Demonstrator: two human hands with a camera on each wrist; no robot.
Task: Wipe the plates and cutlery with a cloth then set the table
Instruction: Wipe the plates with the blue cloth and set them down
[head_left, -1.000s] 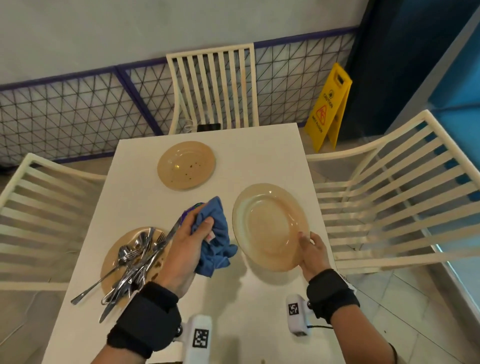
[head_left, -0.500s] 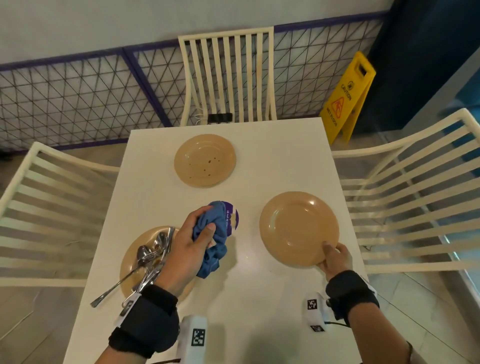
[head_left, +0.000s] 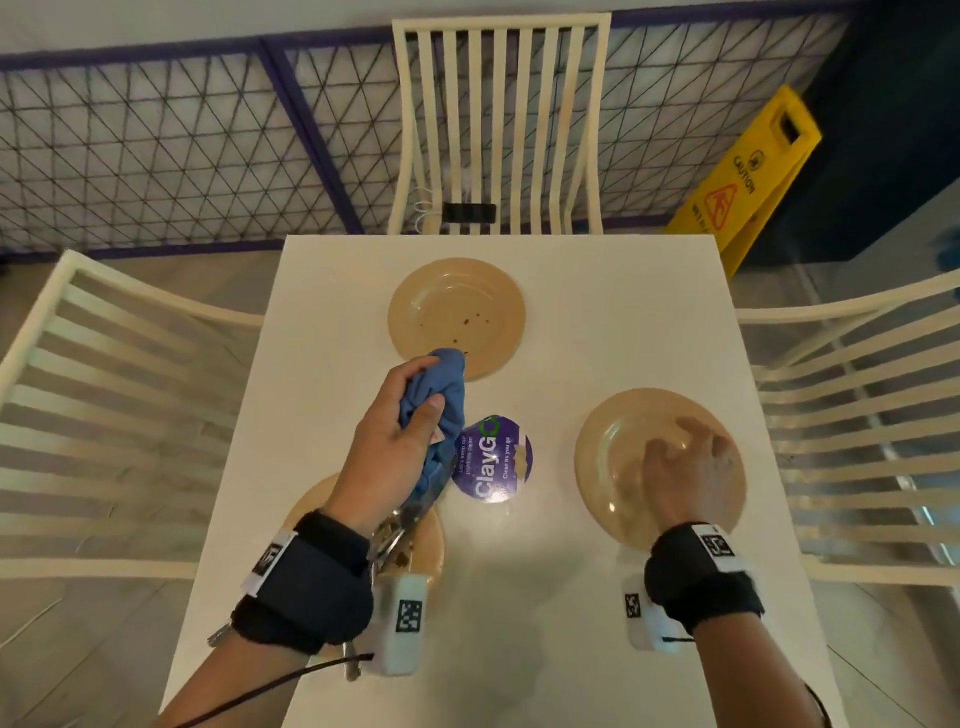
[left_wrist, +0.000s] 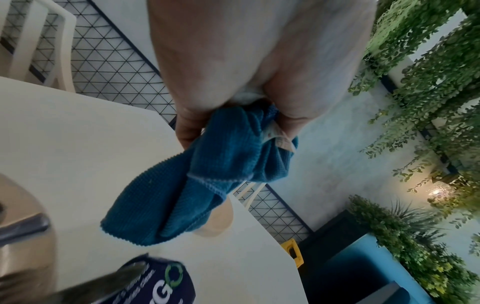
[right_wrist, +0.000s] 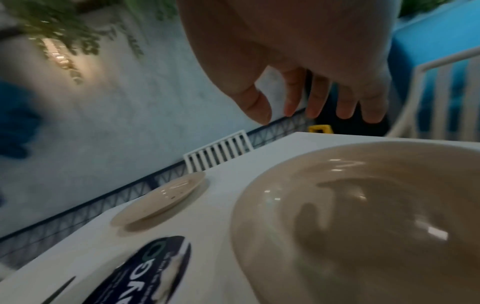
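Note:
My left hand (head_left: 400, 441) grips a bunched blue cloth (head_left: 441, 400) (left_wrist: 207, 174) above the table, between the near-left plate and the far plate. The far plate (head_left: 457, 312) (right_wrist: 161, 199) is tan and carries dark specks. A tan plate (head_left: 613, 447) (right_wrist: 363, 216) lies flat at the right. My right hand (head_left: 685, 467) (right_wrist: 311, 102) hovers over it with relaxed fingers, holding nothing. The near-left plate (head_left: 431, 540) holds several pieces of cutlery (head_left: 389, 535), mostly hidden under my left wrist.
The white table (head_left: 519, 597) bears a round purple sticker (head_left: 493, 460) at its middle. Cream slatted chairs stand at the far side (head_left: 498, 130), left (head_left: 104, 415) and right (head_left: 857, 415). A yellow caution sign (head_left: 748, 171) stands on the floor at the back right.
My right hand set the right plate flat on the table, let go of its rim and now hovers over it. My left hand carried the cloth forward toward the far plate.

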